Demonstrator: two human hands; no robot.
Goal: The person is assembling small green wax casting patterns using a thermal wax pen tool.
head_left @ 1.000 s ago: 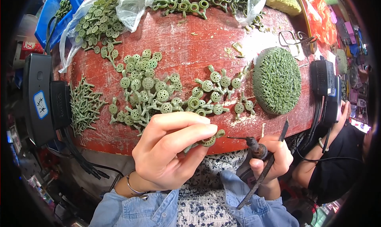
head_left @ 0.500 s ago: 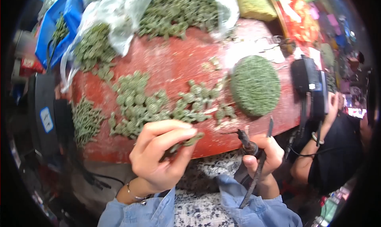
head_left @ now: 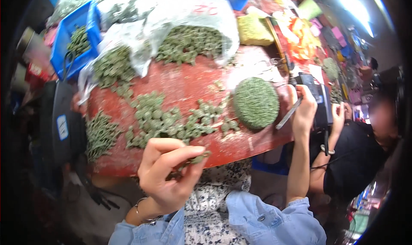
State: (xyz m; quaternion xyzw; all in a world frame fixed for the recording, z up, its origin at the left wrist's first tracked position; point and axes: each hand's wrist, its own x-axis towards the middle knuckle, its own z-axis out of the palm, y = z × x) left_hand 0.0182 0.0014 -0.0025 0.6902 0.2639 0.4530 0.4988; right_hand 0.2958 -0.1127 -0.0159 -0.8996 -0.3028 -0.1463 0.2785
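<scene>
My left hand [head_left: 169, 174] pinches a small green wax piece [head_left: 198, 158] between thumb and fingers, just below the front edge of the red table [head_left: 193, 82]. My right hand [head_left: 304, 110] is raised at the table's right edge and grips a thin dark pen-like tool [head_left: 288, 114], its tip pointing down-left near a round green dome of clustered pieces [head_left: 256, 102]. Several loose green ring-shaped pieces [head_left: 167, 120] lie scattered on the table between my hands.
Clear plastic bags of green pieces [head_left: 184, 35] lie at the table's back, a blue crate [head_left: 75, 41] at the back left. A dark box [head_left: 64, 125] stands left of the table. Another person in black [head_left: 360, 159] sits at the right.
My right hand has risen from beside my lap to the table's right edge with the tool. The view has swung, so the table sits further left. My left hand keeps its pinch.
</scene>
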